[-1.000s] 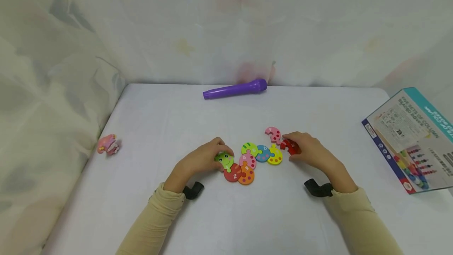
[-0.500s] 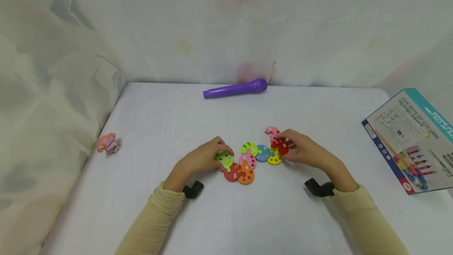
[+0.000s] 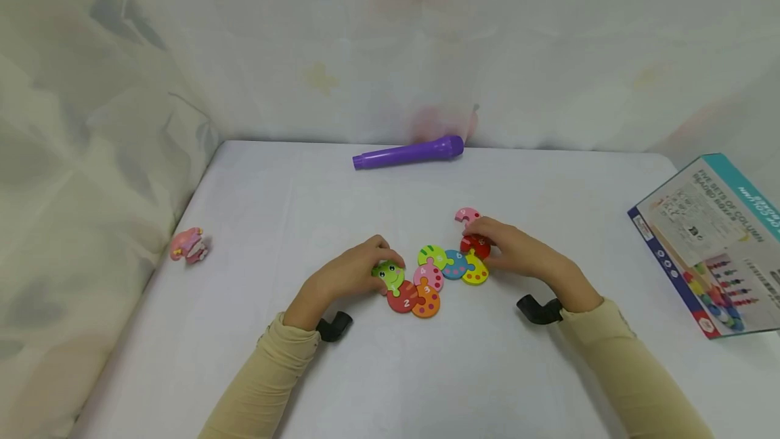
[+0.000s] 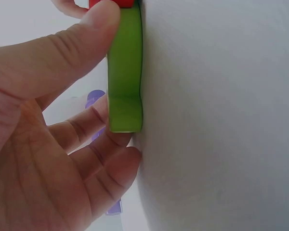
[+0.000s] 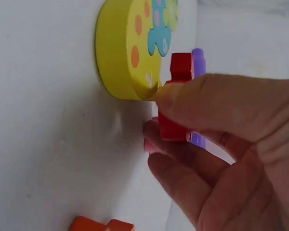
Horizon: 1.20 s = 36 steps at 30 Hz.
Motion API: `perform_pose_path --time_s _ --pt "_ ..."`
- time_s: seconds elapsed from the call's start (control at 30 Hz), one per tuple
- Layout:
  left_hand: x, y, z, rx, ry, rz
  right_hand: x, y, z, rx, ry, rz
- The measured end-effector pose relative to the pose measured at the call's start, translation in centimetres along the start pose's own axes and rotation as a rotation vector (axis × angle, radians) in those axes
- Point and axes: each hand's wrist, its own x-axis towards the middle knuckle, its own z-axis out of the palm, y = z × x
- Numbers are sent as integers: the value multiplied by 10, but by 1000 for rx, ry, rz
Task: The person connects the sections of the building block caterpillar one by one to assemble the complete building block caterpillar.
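My left hand (image 3: pixel 347 273) holds the green smiling head piece (image 3: pixel 390 275) of a caterpillar number puzzle, thumb and fingers at its sides. Joined to it runs a winding row: red piece 2 (image 3: pixel 402 299), orange piece 3 (image 3: pixel 428 302), then pink, green, blue and a yellow piece (image 3: pixel 475 271) at the right end. My right hand (image 3: pixel 524 253) pinches a red piece (image 3: pixel 477 245) just above the yellow one. In the right wrist view this red piece (image 5: pixel 175 127) is raised, with its knob by the yellow edge. A pink piece (image 3: pixel 466 214) lies just beyond, partly hidden by my fingers.
A purple toy microphone (image 3: pixel 408 153) lies near the table's far edge. On the left sits a small pink figurine (image 3: pixel 189 246); on the right leans a printed box (image 3: pixel 707 242). An orange piece (image 5: pixel 96 225) shows low in the right wrist view.
My right hand has moved left with the red piece, from beside the yellow piece to above it. The pink piece has shifted slightly away. My left hand keeps its hold.
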Motion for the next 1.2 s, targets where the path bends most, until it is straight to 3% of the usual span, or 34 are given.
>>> perform_pose_path --time_s 0.23,0.93,1.2 --pt "0 0 0 -7 -5 -4 6 0 2 -110 -59 -38" --pt "0 0 0 -1 -7 -10 2 0 3 -333 -56 -13" --pt "1 -1 0 -10 -8 -1 4 -1 -6 -242 -51 16"
